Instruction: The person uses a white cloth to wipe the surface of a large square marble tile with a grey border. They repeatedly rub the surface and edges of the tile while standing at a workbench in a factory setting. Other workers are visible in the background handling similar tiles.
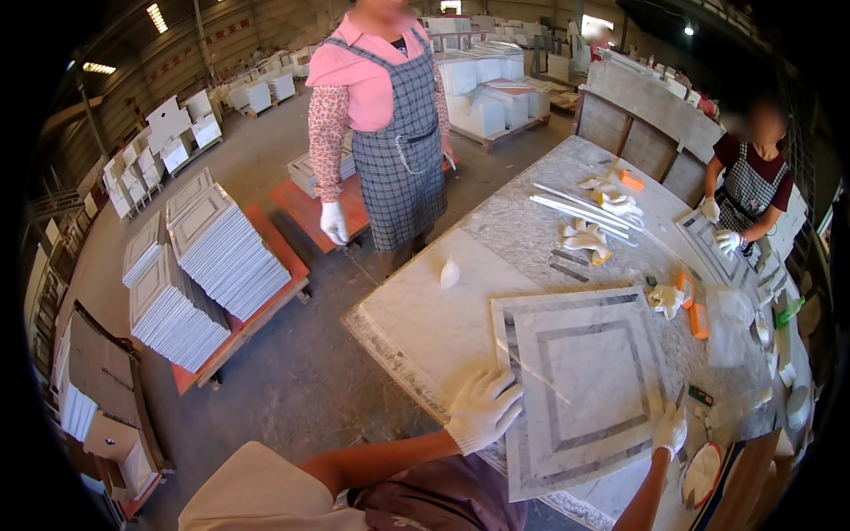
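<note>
A square marble tile (589, 386), pale with darker grey inlaid frames, lies on the stone-topped worktable (416, 305) in front of me. My left hand (485, 410), in a white glove, rests against the tile's left edge with its fingers stretched out. At the tile's lower right edge is my right hand (671, 431), gloved too and closed round a thin tool (681, 395); only its narrow tip shows, so its exact kind is unclear. Close to that hand lies a small dark green block (700, 396).
A person in a checked apron (398, 177) stands beyond the table; another person (753, 186) works at the right. White strips (580, 217), used gloves (584, 237), orange boxes (698, 319) and a round container (702, 475) lie around. Tile stacks (212, 257) stand on a pallet at left.
</note>
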Demonstrator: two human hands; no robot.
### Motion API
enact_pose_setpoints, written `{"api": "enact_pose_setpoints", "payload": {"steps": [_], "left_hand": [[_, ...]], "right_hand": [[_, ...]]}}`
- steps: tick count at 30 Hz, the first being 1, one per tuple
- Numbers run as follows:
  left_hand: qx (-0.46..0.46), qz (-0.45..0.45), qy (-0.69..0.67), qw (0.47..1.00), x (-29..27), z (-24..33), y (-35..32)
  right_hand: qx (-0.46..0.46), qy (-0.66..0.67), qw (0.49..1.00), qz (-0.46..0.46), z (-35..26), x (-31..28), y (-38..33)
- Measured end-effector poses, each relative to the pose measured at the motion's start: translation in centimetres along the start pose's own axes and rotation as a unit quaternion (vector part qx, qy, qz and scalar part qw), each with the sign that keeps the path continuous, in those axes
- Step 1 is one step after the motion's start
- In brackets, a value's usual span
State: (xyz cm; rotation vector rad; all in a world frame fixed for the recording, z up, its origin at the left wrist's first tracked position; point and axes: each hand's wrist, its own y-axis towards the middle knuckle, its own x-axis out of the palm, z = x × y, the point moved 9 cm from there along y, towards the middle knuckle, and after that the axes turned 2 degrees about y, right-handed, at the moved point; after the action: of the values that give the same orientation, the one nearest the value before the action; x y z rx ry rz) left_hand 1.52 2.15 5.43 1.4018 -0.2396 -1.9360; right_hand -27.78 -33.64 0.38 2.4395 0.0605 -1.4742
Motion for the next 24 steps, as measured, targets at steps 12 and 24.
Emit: {"api": "enact_pose_setpoints", "payload": {"steps": [12, 24], "left_hand": [[0.041, -0.003, -0.008, 0.999, 0.5, -2.4, 2.2], [0.037, -0.049, -0.033, 0.998, 3.2, -4.7, 5.4]], "right_hand": [[0.037, -0.041, 0.998, 0.02, 2.4, -1.3, -6.1], [0.048, -0.107, 0.992, -0.041, 1.0, -3.9, -14.5]]}}
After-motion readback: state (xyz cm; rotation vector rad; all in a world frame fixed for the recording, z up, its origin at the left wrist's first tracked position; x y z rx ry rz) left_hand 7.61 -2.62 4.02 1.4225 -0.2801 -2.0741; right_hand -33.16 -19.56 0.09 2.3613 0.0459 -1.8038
